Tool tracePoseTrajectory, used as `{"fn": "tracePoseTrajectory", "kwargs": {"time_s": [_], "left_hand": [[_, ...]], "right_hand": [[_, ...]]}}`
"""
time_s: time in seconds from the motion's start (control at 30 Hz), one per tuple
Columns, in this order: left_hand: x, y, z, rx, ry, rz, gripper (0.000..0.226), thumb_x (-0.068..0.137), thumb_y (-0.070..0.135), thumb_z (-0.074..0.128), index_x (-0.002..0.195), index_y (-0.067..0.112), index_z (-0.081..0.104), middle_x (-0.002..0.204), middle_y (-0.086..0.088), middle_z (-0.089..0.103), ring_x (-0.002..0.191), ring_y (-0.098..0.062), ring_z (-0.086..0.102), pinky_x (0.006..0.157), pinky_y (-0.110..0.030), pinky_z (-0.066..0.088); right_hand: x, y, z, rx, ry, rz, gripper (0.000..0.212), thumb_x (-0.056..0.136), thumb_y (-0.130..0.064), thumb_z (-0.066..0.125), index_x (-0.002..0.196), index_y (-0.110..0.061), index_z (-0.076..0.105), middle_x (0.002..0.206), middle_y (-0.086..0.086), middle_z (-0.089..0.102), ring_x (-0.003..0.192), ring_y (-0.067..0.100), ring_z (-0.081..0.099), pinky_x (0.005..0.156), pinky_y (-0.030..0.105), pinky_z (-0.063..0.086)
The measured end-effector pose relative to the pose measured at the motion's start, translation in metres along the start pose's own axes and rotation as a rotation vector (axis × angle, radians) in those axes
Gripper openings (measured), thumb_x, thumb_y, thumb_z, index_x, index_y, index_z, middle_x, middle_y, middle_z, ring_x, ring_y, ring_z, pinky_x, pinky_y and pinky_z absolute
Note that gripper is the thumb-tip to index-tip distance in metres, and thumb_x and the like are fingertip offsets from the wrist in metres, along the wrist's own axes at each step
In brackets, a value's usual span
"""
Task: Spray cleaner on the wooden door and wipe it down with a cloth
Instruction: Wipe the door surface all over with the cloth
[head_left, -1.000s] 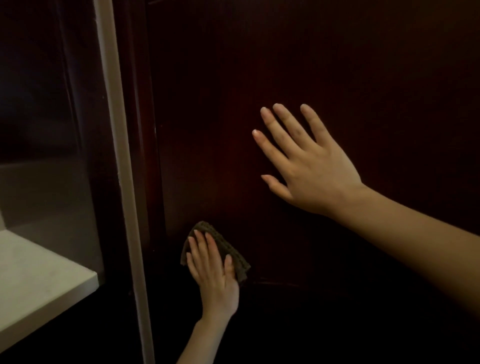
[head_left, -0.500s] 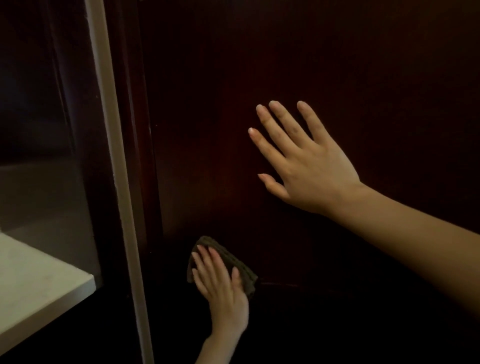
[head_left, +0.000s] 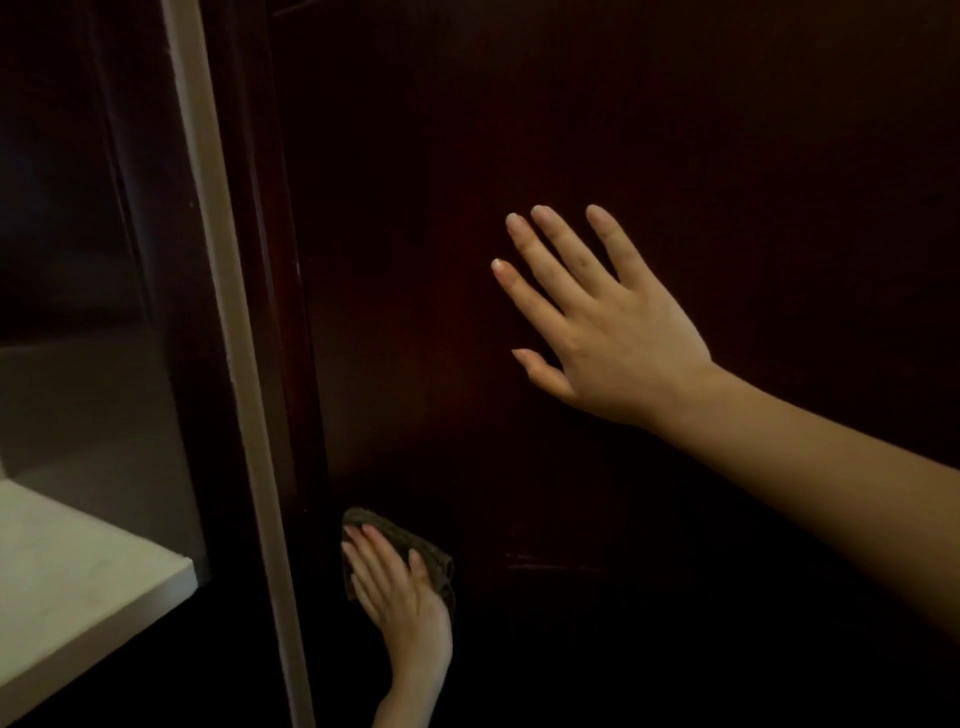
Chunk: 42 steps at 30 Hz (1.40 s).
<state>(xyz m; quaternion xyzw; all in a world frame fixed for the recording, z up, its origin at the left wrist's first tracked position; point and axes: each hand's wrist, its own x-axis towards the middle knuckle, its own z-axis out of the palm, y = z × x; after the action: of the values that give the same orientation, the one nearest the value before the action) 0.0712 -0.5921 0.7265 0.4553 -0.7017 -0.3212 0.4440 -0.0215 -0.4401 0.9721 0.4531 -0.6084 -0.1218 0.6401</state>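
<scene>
The dark reddish-brown wooden door (head_left: 571, 130) fills most of the view. My right hand (head_left: 613, 332) lies flat against its middle, fingers spread, holding nothing. Low on the door, near its left edge, my left hand (head_left: 405, 603) presses a small dark grey-brown cloth (head_left: 418, 545) against the wood. Only the cloth's upper and right edges show past my fingers. No spray bottle is in sight.
A pale vertical strip (head_left: 228, 312) runs down beside the door's dark left edge. Left of it is a dim grey wall, with a white ledge (head_left: 78, 582) at the lower left. The bottom of the view is very dark.
My left hand has slid the cloth down the door and slightly left. My right hand stays flat in nearly the same spot.
</scene>
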Motion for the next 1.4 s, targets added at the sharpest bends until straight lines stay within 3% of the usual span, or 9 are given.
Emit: {"fn": "tracePoseTrajectory", "kwargs": {"time_s": [0.1, 0.23, 0.43, 0.57, 0.73, 0.93, 1.07, 1.27, 1.4], "left_hand": [[0.009, 0.023, -0.013, -0.036, 0.045, 0.124, 0.05, 0.094, 0.048, 0.004, 0.128, 0.026, -0.025, 0.152, 0.003, -0.024, 0.136, -0.007, -0.027, 0.113, -0.03, -0.013], [0.029, 0.062, -0.023, -0.056, 0.118, 0.431, 0.074, 0.078, 0.072, -0.017, 0.136, 0.026, -0.02, 0.144, 0.014, -0.028, 0.13, 0.003, -0.034, 0.106, -0.022, -0.023], [0.065, 0.053, -0.042, -0.042, 0.138, 0.409, 0.06, 0.089, 0.055, 0.002, 0.138, 0.025, -0.014, 0.147, 0.011, -0.021, 0.136, -0.006, -0.023, 0.113, -0.036, -0.013], [0.017, 0.029, -0.014, 0.051, 0.09, 0.323, 0.061, 0.089, 0.047, 0.007, 0.138, 0.015, -0.012, 0.148, 0.0, -0.014, 0.139, -0.019, -0.015, 0.115, -0.046, -0.002], [-0.029, 0.032, 0.007, 0.038, -0.043, 0.257, 0.071, 0.072, 0.067, -0.021, 0.128, 0.025, -0.03, 0.139, 0.008, -0.035, 0.13, -0.008, -0.037, 0.106, -0.026, -0.026], [-0.007, 0.055, -0.004, 0.023, 0.052, 0.423, 0.077, 0.075, 0.07, -0.023, 0.133, 0.02, -0.024, 0.141, 0.009, -0.032, 0.128, 0.001, -0.038, 0.104, -0.021, -0.028], [-0.034, 0.036, 0.015, 0.056, 0.002, 0.466, 0.074, 0.085, 0.065, -0.015, 0.139, 0.016, -0.017, 0.148, -0.003, -0.018, 0.132, 0.0, -0.033, 0.108, -0.026, -0.021], [-0.022, 0.021, 0.021, 0.189, 0.109, 0.654, 0.058, 0.1, 0.045, 0.002, 0.148, 0.015, -0.01, 0.151, -0.014, 0.003, 0.141, -0.025, -0.008, 0.109, -0.038, -0.006], [-0.014, 0.035, 0.015, 0.198, 0.158, 0.721, 0.059, 0.1, 0.043, 0.004, 0.142, 0.001, 0.011, 0.147, -0.018, 0.009, 0.136, -0.037, 0.005, 0.108, -0.047, 0.001]], "right_hand": [[0.0, -0.001, 0.0, 0.005, -0.004, -0.003, 0.069, 0.091, -0.049, 0.014, 0.146, -0.008, 0.023, 0.154, 0.022, 0.015, 0.143, 0.034, 0.011, 0.115, 0.051, 0.006], [0.0, -0.001, 0.0, 0.021, 0.018, -0.001, 0.068, 0.091, -0.048, 0.017, 0.146, -0.008, 0.025, 0.153, 0.022, 0.017, 0.143, 0.034, 0.012, 0.114, 0.051, 0.005], [-0.001, -0.001, -0.001, 0.029, 0.0, -0.001, 0.066, 0.094, -0.048, 0.02, 0.146, -0.008, 0.024, 0.154, 0.021, 0.016, 0.143, 0.034, 0.011, 0.115, 0.05, 0.005], [-0.001, 0.0, -0.002, 0.042, -0.011, 0.011, 0.069, 0.092, -0.05, 0.026, 0.147, -0.008, 0.023, 0.154, 0.021, 0.014, 0.144, 0.034, 0.009, 0.115, 0.05, 0.003], [-0.002, 0.001, -0.002, 0.031, 0.003, 0.012, 0.068, 0.092, -0.049, 0.027, 0.146, -0.008, 0.025, 0.154, 0.021, 0.016, 0.143, 0.034, 0.011, 0.115, 0.051, 0.006], [-0.002, 0.003, -0.001, 0.05, 0.017, 0.011, 0.067, 0.092, -0.049, 0.032, 0.146, -0.009, 0.028, 0.153, 0.02, 0.019, 0.143, 0.032, 0.014, 0.114, 0.049, 0.006], [-0.007, 0.005, -0.001, 0.058, 0.025, -0.014, 0.066, 0.091, -0.047, 0.035, 0.145, -0.009, 0.029, 0.152, 0.02, 0.022, 0.142, 0.032, 0.017, 0.114, 0.048, 0.007], [-0.036, 0.021, -0.005, 0.091, 0.035, 0.043, 0.064, 0.092, -0.043, 0.033, 0.144, -0.007, 0.03, 0.152, 0.019, 0.024, 0.142, 0.032, 0.019, 0.115, 0.047, 0.009], [-0.05, 0.043, -0.01, 0.1, 0.03, 0.092, 0.062, 0.092, -0.042, 0.032, 0.145, -0.009, 0.029, 0.153, 0.019, 0.023, 0.142, 0.033, 0.018, 0.114, 0.049, 0.008]]}}
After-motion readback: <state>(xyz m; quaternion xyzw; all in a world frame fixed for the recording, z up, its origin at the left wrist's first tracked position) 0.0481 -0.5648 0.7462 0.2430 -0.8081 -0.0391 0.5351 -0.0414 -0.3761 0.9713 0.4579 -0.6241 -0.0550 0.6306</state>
